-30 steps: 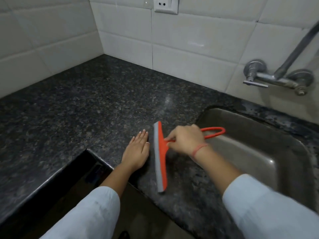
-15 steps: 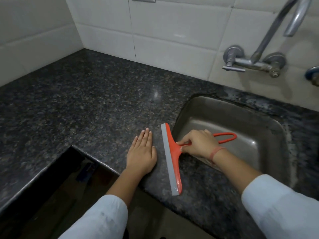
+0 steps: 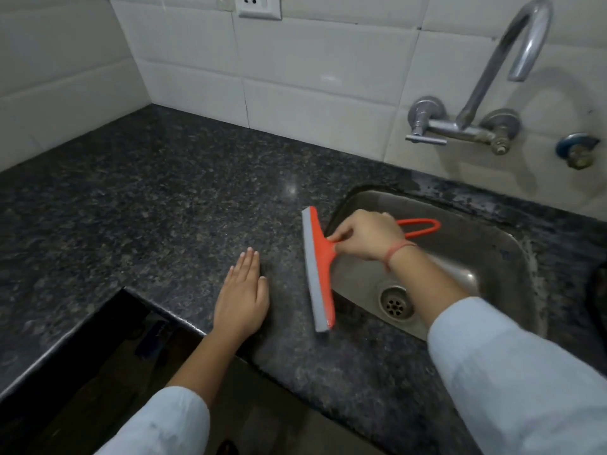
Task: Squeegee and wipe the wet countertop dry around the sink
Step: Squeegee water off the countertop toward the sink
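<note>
An orange squeegee (image 3: 321,267) with a grey rubber blade lies along the left rim of the steel sink (image 3: 486,257), its looped handle reaching over the basin. My right hand (image 3: 364,234) is shut on that handle near the blade. Flat on the dark speckled granite countertop (image 3: 147,198), fingers together, rests my left hand (image 3: 241,297), a short way left of the blade and holding nothing. Wet patches show on the granite strip behind the sink.
A wall-mounted metal tap (image 3: 476,123) with a curved spout hangs over the sink's back. White tiled walls (image 3: 295,70) with a socket (image 3: 259,6) close off the back and left. The counter's front edge has a dark cut-out (image 3: 82,372) at lower left.
The squeegee and my right hand have slid right across the counter to the sink's rim. My left hand stayed flat on the granite. The view shifted right, showing more of the sink and tap.
</note>
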